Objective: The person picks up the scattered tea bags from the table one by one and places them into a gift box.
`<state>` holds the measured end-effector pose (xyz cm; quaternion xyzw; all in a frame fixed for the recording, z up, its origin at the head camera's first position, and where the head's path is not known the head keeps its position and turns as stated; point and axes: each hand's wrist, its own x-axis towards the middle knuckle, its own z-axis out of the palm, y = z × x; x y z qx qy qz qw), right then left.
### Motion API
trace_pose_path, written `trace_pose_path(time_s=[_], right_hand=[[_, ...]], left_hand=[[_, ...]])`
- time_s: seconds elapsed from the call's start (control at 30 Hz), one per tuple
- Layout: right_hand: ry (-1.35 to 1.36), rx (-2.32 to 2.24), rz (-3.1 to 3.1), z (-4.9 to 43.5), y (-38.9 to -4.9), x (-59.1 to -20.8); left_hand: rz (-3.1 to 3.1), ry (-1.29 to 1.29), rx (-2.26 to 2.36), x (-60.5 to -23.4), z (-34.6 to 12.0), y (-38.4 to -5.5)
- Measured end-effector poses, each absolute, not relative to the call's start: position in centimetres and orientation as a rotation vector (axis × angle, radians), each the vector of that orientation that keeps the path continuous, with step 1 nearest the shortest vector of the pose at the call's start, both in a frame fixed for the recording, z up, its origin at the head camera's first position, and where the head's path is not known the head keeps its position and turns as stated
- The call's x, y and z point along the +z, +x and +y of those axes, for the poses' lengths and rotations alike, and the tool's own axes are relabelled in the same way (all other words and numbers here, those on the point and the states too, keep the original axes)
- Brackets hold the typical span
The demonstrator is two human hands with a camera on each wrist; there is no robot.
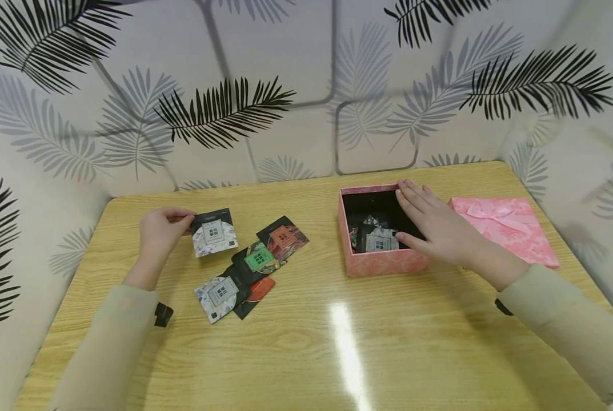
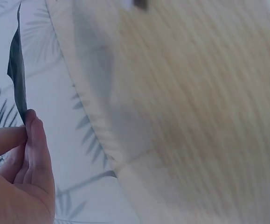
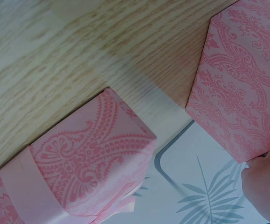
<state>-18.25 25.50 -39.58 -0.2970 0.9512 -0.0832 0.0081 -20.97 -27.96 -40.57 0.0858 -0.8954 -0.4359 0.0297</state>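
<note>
My left hand (image 1: 163,237) pinches a flat black-and-white sachet (image 1: 214,233) at its left edge, thumb against fingers. In the left wrist view the same sachet (image 2: 17,70) appears edge-on above the fingertips. Just right of and below it, several more sachets (image 1: 259,258) lie overlapping on the table, with white, green and red-orange labels. My right hand (image 1: 440,228) rests over the right rim of an open pink box (image 1: 383,264), fingers straight and thumb spread. Inside the box's black interior lie several sachets (image 1: 380,240).
A pink patterned lid (image 1: 509,228) with a ribbon bow lies right of the box, partly behind the right forearm. The wooden table (image 1: 285,354) meets leaf-patterned walls (image 1: 285,142) at the back and sides.
</note>
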Motion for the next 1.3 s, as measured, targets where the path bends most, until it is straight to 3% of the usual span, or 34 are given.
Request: trace_pose_path(time_s=[0.63, 1.3], right_hand=[[-0.947, -0.254, 2.964, 25.5, -18.6, -39.7], [-0.95, -0.236, 2.964, 25.5, -18.4, -39.6]], left_hand=[[-2.791, -0.022, -1.184, -38.1, -20.6, -22.8], [-2.732, -0.314, -1.345, -36.4, -10.7, -24.2]])
